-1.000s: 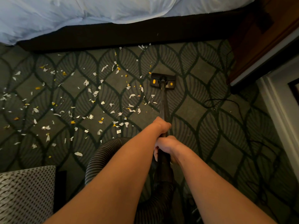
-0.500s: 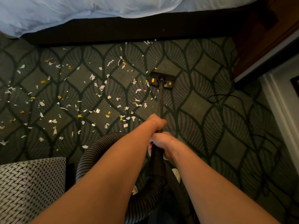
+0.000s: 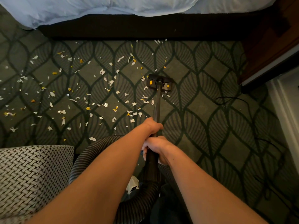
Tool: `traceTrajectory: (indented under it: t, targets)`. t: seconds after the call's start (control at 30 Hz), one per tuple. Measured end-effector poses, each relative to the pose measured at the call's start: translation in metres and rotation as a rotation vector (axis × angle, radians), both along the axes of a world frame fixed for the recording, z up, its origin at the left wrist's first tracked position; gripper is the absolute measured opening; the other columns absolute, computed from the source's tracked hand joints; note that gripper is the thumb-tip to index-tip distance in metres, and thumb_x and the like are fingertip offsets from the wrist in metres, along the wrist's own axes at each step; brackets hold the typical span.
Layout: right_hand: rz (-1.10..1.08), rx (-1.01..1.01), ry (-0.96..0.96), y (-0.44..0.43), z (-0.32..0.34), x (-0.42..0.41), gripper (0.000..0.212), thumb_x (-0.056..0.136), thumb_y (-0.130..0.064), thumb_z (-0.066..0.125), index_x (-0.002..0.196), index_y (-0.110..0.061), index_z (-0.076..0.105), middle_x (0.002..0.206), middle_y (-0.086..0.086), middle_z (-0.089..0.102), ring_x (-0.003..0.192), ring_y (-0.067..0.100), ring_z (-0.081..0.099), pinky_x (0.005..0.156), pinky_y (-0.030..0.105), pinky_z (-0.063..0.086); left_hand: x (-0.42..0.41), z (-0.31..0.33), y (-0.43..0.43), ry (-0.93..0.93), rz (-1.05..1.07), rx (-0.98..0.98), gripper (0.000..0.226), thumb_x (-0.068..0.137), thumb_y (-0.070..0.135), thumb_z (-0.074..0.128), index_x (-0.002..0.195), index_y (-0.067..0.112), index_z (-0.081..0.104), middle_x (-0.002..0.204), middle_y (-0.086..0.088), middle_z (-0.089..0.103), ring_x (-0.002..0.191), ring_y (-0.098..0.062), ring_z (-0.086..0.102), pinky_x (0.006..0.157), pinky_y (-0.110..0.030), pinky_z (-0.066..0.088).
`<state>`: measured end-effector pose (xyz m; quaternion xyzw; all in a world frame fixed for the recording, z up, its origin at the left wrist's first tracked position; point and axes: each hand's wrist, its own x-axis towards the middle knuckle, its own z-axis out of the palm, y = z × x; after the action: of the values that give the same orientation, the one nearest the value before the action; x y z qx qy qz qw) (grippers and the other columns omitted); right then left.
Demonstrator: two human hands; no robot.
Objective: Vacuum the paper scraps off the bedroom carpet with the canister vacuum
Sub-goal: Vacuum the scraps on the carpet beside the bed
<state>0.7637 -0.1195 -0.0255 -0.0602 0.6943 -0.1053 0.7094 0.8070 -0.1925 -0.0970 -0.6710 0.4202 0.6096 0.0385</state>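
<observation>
Both hands gripped the vacuum wand (image 3: pixel 156 110); the left hand (image 3: pixel 153 126) was wrapped round the shaft farther down its length, and the right hand (image 3: pixel 156 148) was clenched just behind it, nearer the body, where the tube thickened into a dark handle. From that handle a ribbed grey hose (image 3: pixel 90 148) curved away to the left and back beneath the forearms; the canister itself could not be made out with any certainty under the arms. The wand ran forward to the floor head (image 3: pixel 159 82), a black nozzle with two yellow marks, which rested flat on the carpet (image 3: pixel 210 126), a dark green pile patterned with leaf shapes. Paper scraps (image 3: pixel 105 104), white, silver and yellow, lay scattered across the carpet to the left of the wand; a few sat just beside and behind the floor head, and some lay ahead of it close to the dark bed base (image 3: pixel 145 28). White bedding (image 3: pixel 113 7) hung over that base. A woven-patterned seat (image 3: pixel 32 172) stood at the lower left; a black cord (image 3: pixel 231 101) trailed over the carpet on the right, near a wooden cabinet (image 3: pixel 271 46).
</observation>
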Motion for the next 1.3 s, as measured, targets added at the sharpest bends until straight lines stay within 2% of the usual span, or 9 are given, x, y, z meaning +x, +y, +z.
traceTrajectory:
  t: [0.1, 0.23, 0.37, 0.6, 0.8, 1.0, 1.13, 1.2, 1.3]
  targets:
    - [0.023, -0.004, -0.003, 0.006, 0.001, 0.007, 0.013, 0.08, 0.01, 0.053, 0.088, 0.002, 0.06, 0.057, 0.013, 0.054, 0.048, 0.022, 0.055, 0.05, 0.028, 0.052, 0.01, -0.002, 0.006, -0.005, 0.013, -0.004, 0.044, 0.086, 0.019, 0.065, 0.127, 0.008, 0.052, 0.122, -0.013, 0.059, 0.11, -0.029, 0.057, 0.082, -0.031, 0.045]
    - [0.05, -0.001, -0.008, 0.015, 0.001, 0.019, 0.011, 0.078, 0.009, 0.055, 0.086, 0.002, 0.06, 0.057, 0.013, 0.056, 0.05, 0.022, 0.057, 0.057, 0.031, 0.054, 0.023, -0.002, 0.016, -0.029, 0.042, -0.005, 0.049, 0.085, 0.02, 0.067, 0.129, 0.008, 0.052, 0.125, -0.014, 0.059, 0.111, -0.029, 0.057, 0.089, -0.034, 0.047]
    - [0.088, -0.004, -0.015, 0.025, 0.002, 0.027, 0.011, 0.078, 0.008, 0.056, 0.086, 0.003, 0.061, 0.059, 0.013, 0.057, 0.049, 0.022, 0.058, 0.053, 0.028, 0.054, 0.033, 0.001, 0.027, -0.033, 0.062, 0.004, 0.059, 0.089, 0.021, 0.063, 0.141, 0.01, 0.039, 0.136, -0.011, 0.05, 0.121, -0.029, 0.05, 0.086, -0.029, 0.04]
    - [0.168, -0.002, 0.011, 0.042, 0.007, 0.037, 0.013, 0.076, 0.011, 0.054, 0.086, 0.005, 0.06, 0.064, 0.016, 0.057, 0.052, 0.024, 0.058, 0.061, 0.033, 0.056, 0.049, 0.01, 0.048, 0.007, 0.135, 0.07, 0.046, 0.083, 0.021, 0.068, 0.124, 0.01, 0.053, 0.119, -0.013, 0.062, 0.106, -0.029, 0.06, 0.095, -0.041, 0.05]
    - [0.241, -0.003, 0.028, 0.06, 0.014, 0.037, 0.017, 0.077, 0.01, 0.054, 0.092, 0.003, 0.06, 0.066, 0.017, 0.057, 0.05, 0.024, 0.058, 0.056, 0.03, 0.054, 0.053, 0.023, 0.067, -0.003, 0.147, 0.081, 0.047, 0.084, 0.022, 0.067, 0.126, 0.008, 0.051, 0.119, -0.014, 0.06, 0.104, -0.029, 0.059, 0.083, -0.037, 0.05]
    - [0.352, 0.007, 0.051, 0.082, 0.014, 0.03, 0.005, 0.067, 0.004, 0.057, 0.068, 0.002, 0.061, 0.056, 0.015, 0.059, 0.062, 0.029, 0.062, 0.081, 0.042, 0.057, 0.049, 0.031, 0.091, -0.039, 0.099, 0.077, 0.043, 0.09, 0.024, 0.062, 0.125, 0.004, 0.049, 0.113, -0.013, 0.057, 0.094, -0.025, 0.052, 0.076, -0.032, 0.043]
    - [0.405, 0.03, 0.056, 0.101, 0.02, 0.022, 0.005, 0.071, 0.004, 0.056, 0.067, 0.002, 0.06, 0.049, 0.013, 0.058, 0.054, 0.027, 0.061, 0.068, 0.036, 0.057, 0.043, 0.035, 0.113, -0.045, 0.123, 0.072, 0.046, 0.088, 0.023, 0.064, 0.126, 0.003, 0.05, 0.12, -0.016, 0.059, 0.099, -0.028, 0.057, 0.084, -0.036, 0.05]
    - [0.418, 0.041, 0.055, 0.109, 0.025, 0.015, 0.005, 0.076, 0.005, 0.055, 0.075, 0.003, 0.06, 0.046, 0.013, 0.056, 0.044, 0.024, 0.059, 0.055, 0.029, 0.053, 0.038, 0.038, 0.125, -0.042, 0.13, 0.079, 0.047, 0.088, 0.024, 0.064, 0.127, 0.004, 0.048, 0.121, -0.017, 0.058, 0.104, -0.03, 0.058, 0.089, -0.039, 0.051]
    - [0.431, 0.045, 0.063, 0.121, 0.027, 0.002, 0.014, 0.076, 0.006, 0.055, 0.088, 0.003, 0.059, 0.051, 0.014, 0.056, 0.04, 0.024, 0.057, 0.052, 0.028, 0.052, 0.028, 0.042, 0.139, -0.039, 0.134, 0.068, 0.046, 0.088, 0.026, 0.063, 0.126, 0.004, 0.049, 0.116, -0.016, 0.059, 0.099, -0.029, 0.058, 0.087, -0.039, 0.052]
